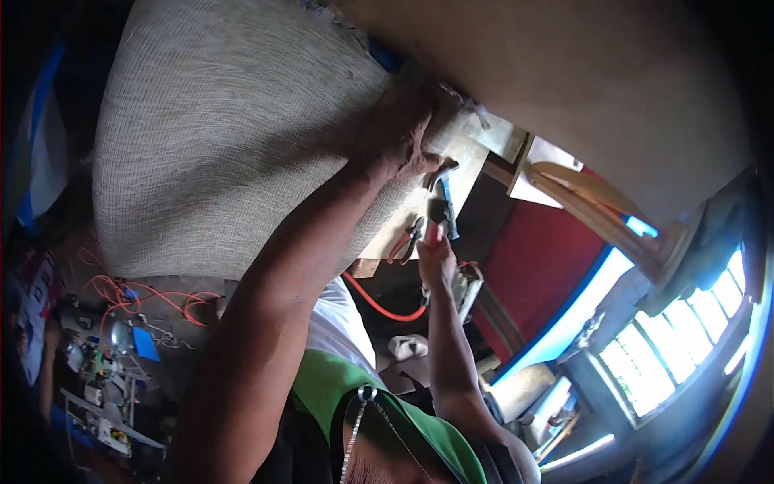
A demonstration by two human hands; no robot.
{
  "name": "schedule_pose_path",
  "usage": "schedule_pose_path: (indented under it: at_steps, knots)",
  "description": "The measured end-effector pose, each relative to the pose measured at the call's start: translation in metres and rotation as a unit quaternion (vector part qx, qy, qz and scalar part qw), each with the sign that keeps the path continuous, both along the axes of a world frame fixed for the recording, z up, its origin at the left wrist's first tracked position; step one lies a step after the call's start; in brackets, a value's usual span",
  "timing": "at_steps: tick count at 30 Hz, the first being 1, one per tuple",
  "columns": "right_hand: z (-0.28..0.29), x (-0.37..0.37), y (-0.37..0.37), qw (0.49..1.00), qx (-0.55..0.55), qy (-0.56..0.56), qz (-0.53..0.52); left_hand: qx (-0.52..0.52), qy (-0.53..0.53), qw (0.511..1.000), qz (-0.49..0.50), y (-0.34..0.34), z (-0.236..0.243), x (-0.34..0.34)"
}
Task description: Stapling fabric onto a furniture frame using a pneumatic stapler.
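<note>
My right hand (438, 264) is closed around the red-handled hammer (434, 232), whose metal head points up toward my left hand. That left hand (399, 141) reaches across a large panel covered in beige woven fabric (234, 137). Its fingers grip the fabric at the panel's right edge, partly in shadow, with the thumb lower down. Pliers with red handles (409, 240) lie on a pale wooden board (387, 242) just left of the hammer. Close to the hammer's right side is a slim blue tool (449, 211), its kind unclear.
A smooth, pale brown surface (580, 89) hangs over the upper right, near my left hand. Wooden framing (605, 202) and a red panel (536, 274) stand to the right. An orange hose (379, 306) runs below the board. Loose tools and parts (113, 387) clutter the floor at left.
</note>
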State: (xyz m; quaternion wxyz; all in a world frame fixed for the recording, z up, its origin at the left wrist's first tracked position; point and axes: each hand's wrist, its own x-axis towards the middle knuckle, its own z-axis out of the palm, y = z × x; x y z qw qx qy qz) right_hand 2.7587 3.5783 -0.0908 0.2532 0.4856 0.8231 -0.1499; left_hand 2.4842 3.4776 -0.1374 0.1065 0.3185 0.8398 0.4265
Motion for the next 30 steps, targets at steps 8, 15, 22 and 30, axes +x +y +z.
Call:
schedule_pose_path:
  at_steps: [8,15,22,30]
  knots:
    - [0.148,-0.123,0.03,0.985,-0.111,0.125,-0.046,0.028,-0.042,0.998,0.038,0.002,-0.017,0.009]
    - [0.133,-0.256,0.037,0.961,-0.217,0.119,0.127,-0.002,-0.05,0.999,0.004,0.001,-0.015,0.011]
    - [0.101,-0.291,0.034,0.973,-0.177,0.023,0.149,0.017,-0.066,0.998,0.0,0.0,-0.012,0.011]
    - [0.084,-0.307,0.012,0.898,0.039,-0.057,0.435,0.0,-0.028,0.999,0.015,0.006,-0.018,0.016]
